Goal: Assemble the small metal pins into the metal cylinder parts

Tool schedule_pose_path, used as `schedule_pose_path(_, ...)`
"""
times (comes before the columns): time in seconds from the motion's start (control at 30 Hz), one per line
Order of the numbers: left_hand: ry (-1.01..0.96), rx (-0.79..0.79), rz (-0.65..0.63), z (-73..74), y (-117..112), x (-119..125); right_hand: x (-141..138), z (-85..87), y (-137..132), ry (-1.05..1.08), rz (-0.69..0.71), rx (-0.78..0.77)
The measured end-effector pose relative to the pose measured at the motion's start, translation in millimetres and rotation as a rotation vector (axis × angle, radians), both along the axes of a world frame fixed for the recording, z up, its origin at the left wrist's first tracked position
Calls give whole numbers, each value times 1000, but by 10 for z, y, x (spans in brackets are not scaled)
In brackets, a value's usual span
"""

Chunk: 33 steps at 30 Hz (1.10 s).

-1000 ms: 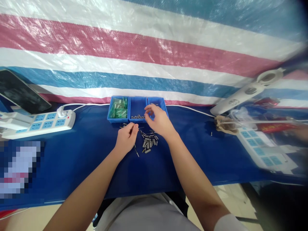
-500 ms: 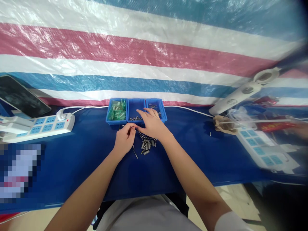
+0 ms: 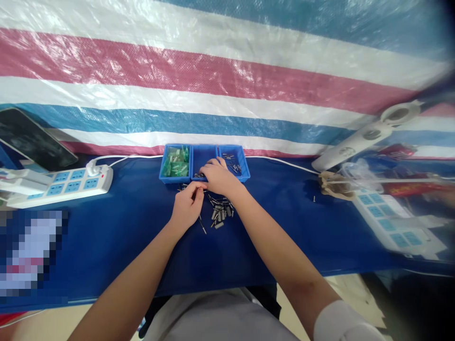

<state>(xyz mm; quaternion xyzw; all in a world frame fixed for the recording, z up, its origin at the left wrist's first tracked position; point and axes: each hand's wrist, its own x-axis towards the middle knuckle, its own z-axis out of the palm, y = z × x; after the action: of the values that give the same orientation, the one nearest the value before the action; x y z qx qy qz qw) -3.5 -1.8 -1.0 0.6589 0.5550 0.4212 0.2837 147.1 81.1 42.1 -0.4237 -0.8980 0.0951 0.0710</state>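
Two bare hands: the left hand (image 3: 187, 204) and the right hand (image 3: 221, 178) are close together; cannot tell whether they touch.
Left grip: thumb and forefinger pressed together at the tips; anything between them is too small to make out.
Right grip: fingers bent downward, tips partly hidden; cannot tell whether they pinch anything.
Middle bin: open blue plastic box (image 3: 204, 154) under the right fingers, small silver metal rings (image 3: 199, 175) along its near side.
Loose heap: slim silver metal pins (image 3: 216, 201) and short grey cylinders (image 3: 219, 225) in front of the boxes, beside the left hand and partly beneath the right wrist.
Left bin: matching blue box (image 3: 172, 180) filled with translucent green plastic packets (image 3: 177, 163).
Right bin: third blue box (image 3: 243, 166), with thin silver metal pieces (image 3: 234, 166) scattered inside.
Tabletop: dark blue, smooth tabletop (image 3: 117, 225) carrying all these.
Left side: white power strip with blue sockets (image 3: 73, 184); dark flat-screened device (image 3: 33, 139) tilted behind it.
Right side: tiny metal screw (image 3: 314, 199) near crumpled brown wrapping (image 3: 334, 184).
Backdrop: red, white and blue striped plastic sheet (image 3: 227, 71).
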Motion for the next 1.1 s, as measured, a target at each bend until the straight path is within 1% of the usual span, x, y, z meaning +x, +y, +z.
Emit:
schedule_pose_path(0.17,1,-2,-8,-2,-7,3,-17,-40,21,3,-13,9)
schedule_pose_path(0.27,-3,-7,-10,7,-4,-1,15,-2,-11,53,-10,25)
schedule_pose_path(0.33,-7,-11,0,16,4,-13,74,62,-76,142,-27,43)
schedule_pose_path(0.47,-9,-10,38,31,19,-36,266,169,-296,414,-121,97)
schedule_pose_path(0.57,14,-4,56,36,27,-46,428,126,-463,541,-169,69)
schedule_pose_path(0.63,29,-7,62,36,37,-61,524,45,-542,572,-265,26)
schedule_pose_path(0.7,17,-20,75,31,53,-81,597,-36,-593,582,-360,-98)
schedule_pose_path(0.73,3,-24,90,27,61,-91,621,-64,-611,583,-366,-173)
schedule_pose_path(0.8,-7,-25,110,17,72,-102,642,-87,-637,562,-299,-311)
schedule_pose_path(0.87,-1,-28,96,9,72,-96,634,-70,-660,510,-198,-402)
schedule_pose_path(0.97,35,-17,57,7,56,-64,602,-14,-690,388,-102,-486)
schedule_pose_path(1.1,50,-20,40,18,35,-29,578,41,-721,309,-63,-552)
